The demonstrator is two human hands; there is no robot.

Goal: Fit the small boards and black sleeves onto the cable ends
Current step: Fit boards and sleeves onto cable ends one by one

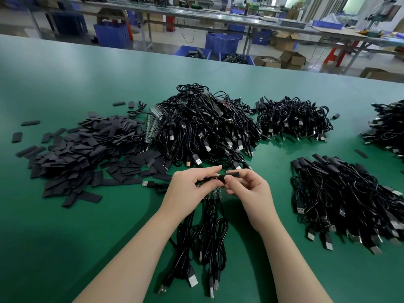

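**Sleeve and boards held at lower centre, piles all round**

Green surface [65, 215] filling most of the frame, far edge running from upper left down toward the right. Open room at far left, lower left and lower right; a bare strip too between the piles and the far edge.

Left hand [188, 191] at lower centre, fingers curled round a row of small boards [213, 193], green, partly hidden under the hand. Bundle of cables [203, 241] trailing from the boards toward the bottom edge, USB plugs lying on the surface between the forearms. Right hand [247, 189] just beside the left, thumb and forefinger pinching a black sleeve [231, 174] at the top of the boards; whether the sleeve is already over a board cannot be told.

Heap of loose flat sleeves [87, 154] at centre left, strays scattered round its rim. Large cable pile [205, 130] at centre, touching the sleeve heap, strips of boards [150, 125] showing at its left side. Smaller cable pile [293, 119] to its right, apart. Pile of sleeved cables [349, 197] at right, near the right forearm. Another cable pile [387, 125] cut by the right edge.

Beyond the far edge, blurred: blue crates [222, 43] on the floor, some holding dark parts; open cardboard boxes [290, 60], contents unclear.
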